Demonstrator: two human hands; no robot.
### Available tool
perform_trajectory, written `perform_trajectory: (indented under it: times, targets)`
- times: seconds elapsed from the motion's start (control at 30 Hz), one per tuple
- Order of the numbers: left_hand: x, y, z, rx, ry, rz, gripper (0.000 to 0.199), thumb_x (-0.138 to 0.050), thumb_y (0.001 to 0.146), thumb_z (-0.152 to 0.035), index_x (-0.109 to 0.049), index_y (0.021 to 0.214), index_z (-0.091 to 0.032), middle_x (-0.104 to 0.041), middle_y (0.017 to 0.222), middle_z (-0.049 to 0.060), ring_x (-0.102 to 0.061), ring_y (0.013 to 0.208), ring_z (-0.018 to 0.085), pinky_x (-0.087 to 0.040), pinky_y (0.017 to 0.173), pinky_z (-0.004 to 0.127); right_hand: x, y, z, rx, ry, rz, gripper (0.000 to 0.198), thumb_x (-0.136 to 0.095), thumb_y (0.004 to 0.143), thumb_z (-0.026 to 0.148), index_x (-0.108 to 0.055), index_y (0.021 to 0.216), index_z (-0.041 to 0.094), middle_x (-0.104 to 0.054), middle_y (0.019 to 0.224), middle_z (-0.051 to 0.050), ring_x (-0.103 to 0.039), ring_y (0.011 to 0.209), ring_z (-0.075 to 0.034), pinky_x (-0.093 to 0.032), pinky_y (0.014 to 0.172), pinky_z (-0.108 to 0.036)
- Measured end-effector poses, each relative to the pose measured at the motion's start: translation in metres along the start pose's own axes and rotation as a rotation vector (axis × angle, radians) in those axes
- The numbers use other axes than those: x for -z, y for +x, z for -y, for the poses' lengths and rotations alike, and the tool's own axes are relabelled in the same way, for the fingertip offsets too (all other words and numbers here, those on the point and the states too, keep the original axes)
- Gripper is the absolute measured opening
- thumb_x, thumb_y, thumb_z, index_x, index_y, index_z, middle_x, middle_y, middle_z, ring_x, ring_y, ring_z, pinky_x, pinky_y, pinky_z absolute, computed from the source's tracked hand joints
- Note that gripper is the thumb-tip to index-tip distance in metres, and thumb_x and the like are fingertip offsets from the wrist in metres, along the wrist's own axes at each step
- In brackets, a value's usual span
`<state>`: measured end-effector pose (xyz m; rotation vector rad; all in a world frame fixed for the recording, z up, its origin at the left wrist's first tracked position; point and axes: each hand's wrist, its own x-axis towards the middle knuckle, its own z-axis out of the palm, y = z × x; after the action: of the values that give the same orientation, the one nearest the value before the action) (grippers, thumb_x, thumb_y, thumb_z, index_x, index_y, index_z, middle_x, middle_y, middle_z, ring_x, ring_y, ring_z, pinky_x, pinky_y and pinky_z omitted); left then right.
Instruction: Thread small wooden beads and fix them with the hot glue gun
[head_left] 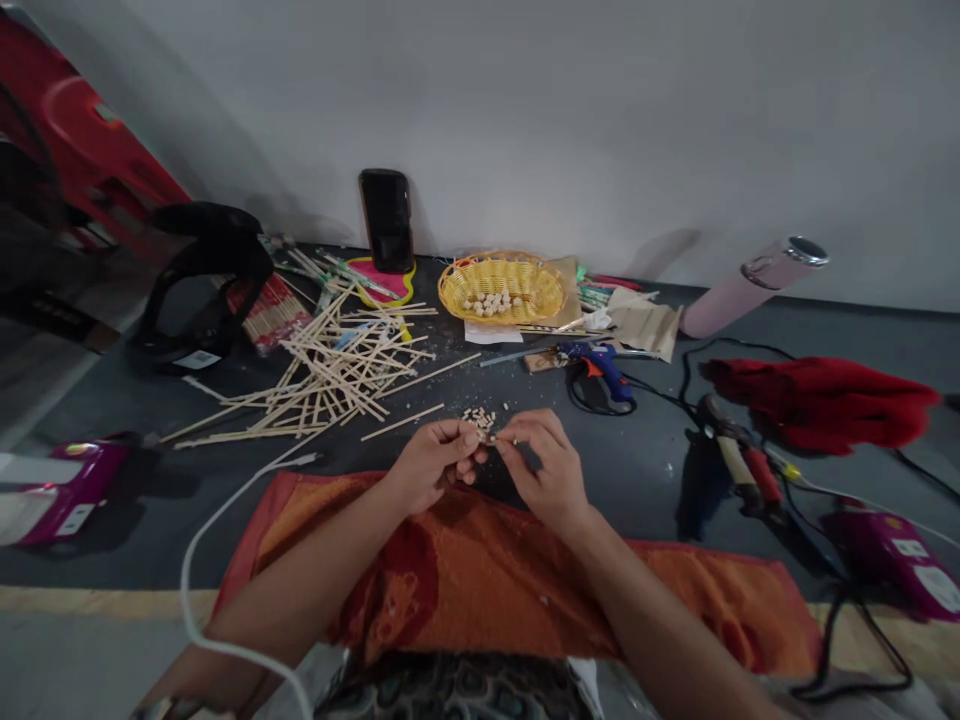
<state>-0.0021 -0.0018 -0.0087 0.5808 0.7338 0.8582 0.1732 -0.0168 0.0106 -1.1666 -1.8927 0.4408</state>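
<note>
My left hand and my right hand meet over the dark tabletop, thumbs and forefingers pinched close together. Between the fingertips is a tiny pale wooden piece, partly hidden; its exact shape is too small to tell. Just beyond the fingers lies a little pile of short cut stick pieces. Long thin wooden sticks form a loose heap to the left. A yellow woven basket behind the pile holds several small pale clusters. Under my forearms an orange cloth covers the near edge.
A blue glue gun with its cord rests right of the basket. Farther right are a pink flask, a red cloth and pliers. A phone leans on the wall. A white cable crosses my left forearm.
</note>
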Motion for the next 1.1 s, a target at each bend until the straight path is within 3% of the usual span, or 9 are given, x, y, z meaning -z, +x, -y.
perform_trajectory:
  times: [0.47,1.1]
  targets:
    - [-0.0024,-0.0003,0.0010,0.031,0.017,0.004,0.024,-0.074,0.069,-0.032,-0.064,0.075,-0.011,-0.061,0.064,0.002,-0.043,0.043,0.003,-0.043,0.045,0.018,-0.0103,-0.0062,-0.0041,-0.015,0.006,0.019,0.009,-0.057,0.084,0.019,-0.060,0.089,0.025,-0.061,0.089,-0.005,-0.056,0.089,-0.021,-0.045,0.083,-0.041]
    - [-0.0008,0.0003,0.0013,0.049,0.075,-0.017,0.026,-0.076,0.067,-0.032,-0.063,0.075,-0.011,-0.061,0.062,0.002,-0.043,0.042,0.003,-0.044,0.045,0.019,-0.0049,-0.0069,-0.0047,0.022,-0.028,0.012,0.010,-0.056,0.083,0.017,-0.061,0.088,0.025,-0.062,0.087,-0.004,-0.057,0.087,-0.020,-0.044,0.081,-0.040]
